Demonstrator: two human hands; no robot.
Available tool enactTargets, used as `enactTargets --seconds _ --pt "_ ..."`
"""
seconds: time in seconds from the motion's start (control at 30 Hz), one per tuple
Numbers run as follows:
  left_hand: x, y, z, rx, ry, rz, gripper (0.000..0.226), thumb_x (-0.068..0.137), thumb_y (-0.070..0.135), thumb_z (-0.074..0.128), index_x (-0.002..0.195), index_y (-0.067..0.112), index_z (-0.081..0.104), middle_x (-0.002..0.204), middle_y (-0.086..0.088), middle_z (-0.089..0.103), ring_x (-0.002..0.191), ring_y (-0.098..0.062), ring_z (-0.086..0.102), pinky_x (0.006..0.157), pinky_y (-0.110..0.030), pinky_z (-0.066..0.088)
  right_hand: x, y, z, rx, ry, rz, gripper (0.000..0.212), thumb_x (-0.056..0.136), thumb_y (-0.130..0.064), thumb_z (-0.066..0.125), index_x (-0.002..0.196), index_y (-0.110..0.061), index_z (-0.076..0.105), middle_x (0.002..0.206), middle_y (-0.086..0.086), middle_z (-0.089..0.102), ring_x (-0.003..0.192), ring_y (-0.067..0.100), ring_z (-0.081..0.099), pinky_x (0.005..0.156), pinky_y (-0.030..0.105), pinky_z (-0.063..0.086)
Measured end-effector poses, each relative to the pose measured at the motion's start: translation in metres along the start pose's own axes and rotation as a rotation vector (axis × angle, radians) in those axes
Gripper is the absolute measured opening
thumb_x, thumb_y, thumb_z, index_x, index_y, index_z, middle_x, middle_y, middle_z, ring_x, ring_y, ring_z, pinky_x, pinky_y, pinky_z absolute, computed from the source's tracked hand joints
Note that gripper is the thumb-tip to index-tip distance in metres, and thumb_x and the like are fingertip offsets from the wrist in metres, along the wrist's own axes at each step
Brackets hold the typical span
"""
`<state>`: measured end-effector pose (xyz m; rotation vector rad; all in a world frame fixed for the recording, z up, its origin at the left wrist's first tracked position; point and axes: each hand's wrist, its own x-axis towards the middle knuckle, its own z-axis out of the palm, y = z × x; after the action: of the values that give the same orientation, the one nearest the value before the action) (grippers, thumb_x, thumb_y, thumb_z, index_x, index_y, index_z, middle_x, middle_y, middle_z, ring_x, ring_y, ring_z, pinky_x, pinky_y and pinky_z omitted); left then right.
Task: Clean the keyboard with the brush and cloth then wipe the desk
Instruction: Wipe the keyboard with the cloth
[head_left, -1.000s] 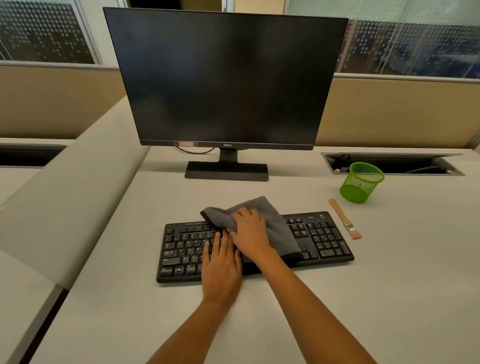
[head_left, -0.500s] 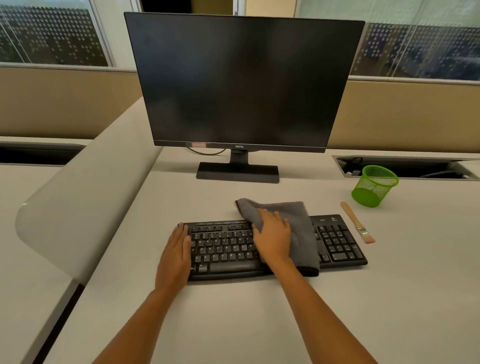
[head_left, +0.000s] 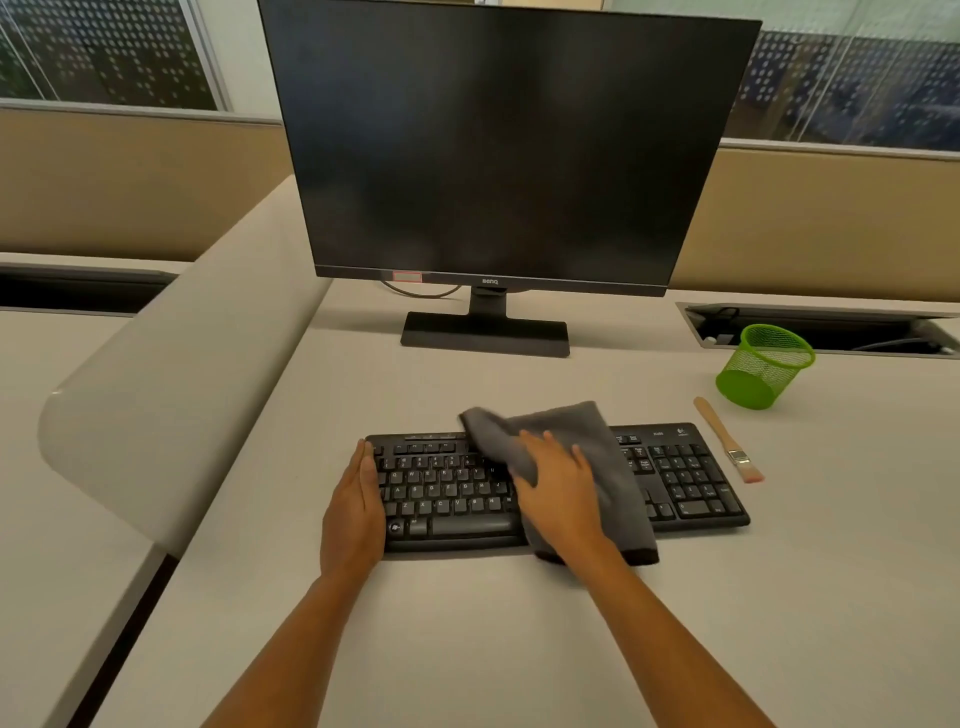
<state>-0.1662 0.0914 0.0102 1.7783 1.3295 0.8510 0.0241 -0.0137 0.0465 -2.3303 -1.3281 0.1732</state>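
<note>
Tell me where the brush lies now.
In the head view the brush lies on the desk at the right, beside the right end of the keyboard, just in front of the green mesh cup.

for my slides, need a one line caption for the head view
The right hand presses a grey cloth onto the keyboard, left hand resting at its end.
</note>
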Motion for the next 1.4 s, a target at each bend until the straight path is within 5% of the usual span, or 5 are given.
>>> enactTargets --seconds 0.13,0.47,0.67,1.0,1.4 --pt "0.0 0.001 0.001 0.002 -0.004 -0.009 0.062 0.094 0.052 0.012 0.145 0.023 0.032 0.147 0.002 0.039 0.134 -0.016 0.035 0.111 -0.032 0.025 0.029 -0.028 0.013 -0.026 -0.005 0.098 0.048 0.096 -0.031 0.047 0.143 -0.023 0.037 0.151 -0.003 0.035 0.144 0.019 0.022 0.119 0.04 0.008" --pt "-0.001 0.002 0.0 -0.134 0.029 -0.064 0.054 0.098 0.05 0.019 0.123 0.017 0.053 0.109 -0.003 0.062 0.102 -0.021 0.059 0.08 -0.026 0.042 -0.007 -0.089 0.042 0.079 -0.188 -0.306 0.052 0.093 -0.017 0.049 0.143 -0.019 0.036 0.152 -0.004 0.034 0.145 0.015 0.017 0.12 0.031 0.005" --pt "-0.001 0.001 0.002 -0.037 0.045 -0.031 0.065 0.094 0.056 0.012 0.142 0.022 0.039 0.14 -0.001 0.048 0.127 -0.018 0.044 0.107 -0.033 0.033 -0.003 -0.042 0.013 0.089 0.031 -0.091 0.021 0.09 -0.019 0.052 0.11 -0.018 0.061 0.105 -0.001 0.067 0.098 0.017 0.061 0.085 0.024 0.047" --pt "-0.001 0.0 0.003 -0.059 0.051 -0.031 0.052 0.1 0.045 0.016 0.129 0.019 0.05 0.114 -0.002 0.062 0.105 -0.021 0.058 0.08 -0.02 0.041 0.012 -0.104 0.03 0.031 -0.077 -0.282 0.024 0.09 -0.013 0.049 0.113 -0.009 0.055 0.109 0.008 0.063 0.1 0.024 0.054 0.088 0.034 0.046" --pt "-0.001 -0.001 0.003 0.003 0.08 -0.039 0.066 0.093 0.055 0.011 0.14 0.021 0.042 0.137 -0.002 0.051 0.126 -0.02 0.045 0.106 -0.035 0.034 0.024 -0.021 -0.006 -0.049 0.091 0.127 0.02 0.092 -0.017 0.05 0.111 -0.01 0.055 0.104 0.009 0.064 0.092 0.023 0.06 0.078 0.032 0.051"
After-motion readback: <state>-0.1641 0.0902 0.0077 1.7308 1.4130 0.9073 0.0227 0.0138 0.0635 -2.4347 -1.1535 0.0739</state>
